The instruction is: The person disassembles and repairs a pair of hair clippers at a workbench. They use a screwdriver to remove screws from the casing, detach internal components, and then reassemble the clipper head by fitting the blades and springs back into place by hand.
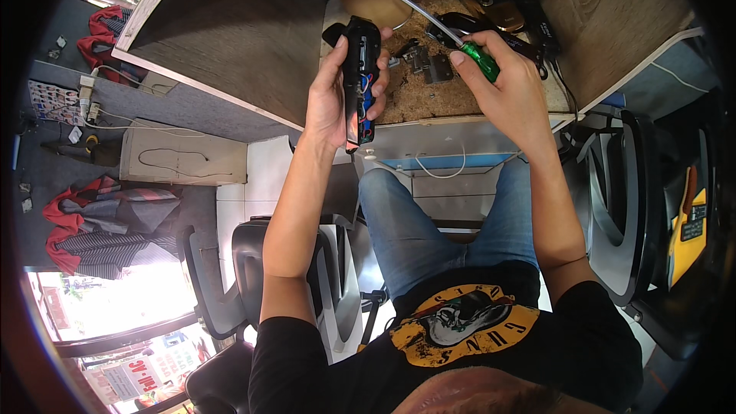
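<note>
Left hand (330, 96): fingers grasping an opened black device (360, 61), coloured wires (368, 92) exposed.
Right hand (510, 88): fingers grasping a screwdriver (477, 58) by its green handle.
Brown board (406, 105): dark parts (437, 69) between both hands.

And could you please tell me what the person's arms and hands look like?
The left hand and right hand are bare, without gloves, and no watch or bracelet shows. The sleeves are short and plain black, leaving both forearms uncovered.

Free room separates device (359, 69) and screwdriver (480, 61); seemingly loose parts (438, 69) obstruct below.
</note>
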`<state>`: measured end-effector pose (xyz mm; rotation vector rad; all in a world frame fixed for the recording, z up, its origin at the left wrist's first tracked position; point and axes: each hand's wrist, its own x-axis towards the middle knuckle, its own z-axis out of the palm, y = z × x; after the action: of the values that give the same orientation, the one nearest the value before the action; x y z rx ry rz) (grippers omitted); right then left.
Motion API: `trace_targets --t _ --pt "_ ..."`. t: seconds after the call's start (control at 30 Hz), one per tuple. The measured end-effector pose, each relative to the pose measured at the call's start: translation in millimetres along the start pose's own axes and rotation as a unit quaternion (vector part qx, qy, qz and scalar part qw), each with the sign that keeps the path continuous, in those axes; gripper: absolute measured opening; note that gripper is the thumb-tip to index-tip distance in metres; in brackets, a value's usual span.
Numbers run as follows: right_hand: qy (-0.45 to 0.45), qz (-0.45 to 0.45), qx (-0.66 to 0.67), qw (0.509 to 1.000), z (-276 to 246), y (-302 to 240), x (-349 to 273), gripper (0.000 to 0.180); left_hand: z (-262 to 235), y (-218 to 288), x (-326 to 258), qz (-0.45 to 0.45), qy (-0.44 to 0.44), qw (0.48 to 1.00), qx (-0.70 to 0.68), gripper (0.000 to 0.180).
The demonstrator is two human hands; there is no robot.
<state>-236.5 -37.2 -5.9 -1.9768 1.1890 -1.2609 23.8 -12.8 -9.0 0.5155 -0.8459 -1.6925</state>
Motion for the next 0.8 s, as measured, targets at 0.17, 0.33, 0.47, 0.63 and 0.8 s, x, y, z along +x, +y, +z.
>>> trace_targets --t 0.17,0.33,0.47,0.63,0.8 --pt "-0.005 0.004 0.001 1.000 0 0 0 0.034 -1 0 -1 0.004 0.017 1.000 -0.021 0.067" --pt "-0.006 -0.004 -0.006 1.000 -1 0 0 0.033 -10 2 0 -0.004 -0.019 0.995 -0.096 0.070" --pt "-0.007 0.000 -0.009 1.000 -1 -1 0 0.032 -9 2 0 -0.004 -0.023 0.994 -0.104 0.070" --pt "-0.002 -0.007 -0.004 1.000 0 1 -1 0.032 -6 3 -1 -0.023 -0.020 0.992 -0.120 0.071" --pt "-0.004 -0.004 -0.007 1.000 0 0 -1 0.033 -3 3 -2 -0.028 -0.016 0.995 -0.091 0.074"
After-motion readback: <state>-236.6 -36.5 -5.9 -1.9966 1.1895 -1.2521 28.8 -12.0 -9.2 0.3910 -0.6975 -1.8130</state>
